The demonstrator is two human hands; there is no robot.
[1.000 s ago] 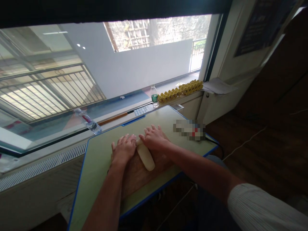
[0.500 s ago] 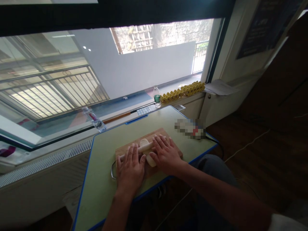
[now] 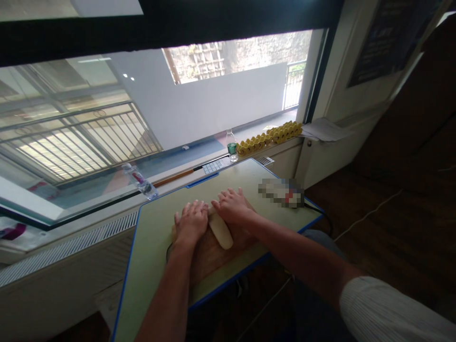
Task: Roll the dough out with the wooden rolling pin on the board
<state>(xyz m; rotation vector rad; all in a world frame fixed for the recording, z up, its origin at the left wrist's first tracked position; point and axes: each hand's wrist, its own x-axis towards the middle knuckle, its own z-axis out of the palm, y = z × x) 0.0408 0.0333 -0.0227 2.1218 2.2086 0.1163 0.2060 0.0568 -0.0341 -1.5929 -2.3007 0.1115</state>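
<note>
A wooden cutting board (image 3: 208,261) lies on the pale green tabletop, with a long, flattened strip of dough (image 3: 221,232) across it. At the strip's far end is a light rolling pin (image 3: 210,209), mostly hidden under my hands. My left hand (image 3: 191,221) is on the pin left of the dough, its fingers over the far side. To the right, my right hand (image 3: 233,206) bears on the other part of the pin in the same way. The dough shows between my two hands and runs back toward me.
A blurred-out object (image 3: 281,192) with a dark cable lies on the table's right. Along the windowsill are a tilted water bottle (image 3: 140,182), a green-labelled bottle (image 3: 232,146) and yellow egg cartons (image 3: 269,138). A radiator (image 3: 71,251) runs below the sill at left.
Both hands have moved away from me with the rolling pin, from the middle of the dough to its far end. More of the dough strip and the board's near part now shows.
</note>
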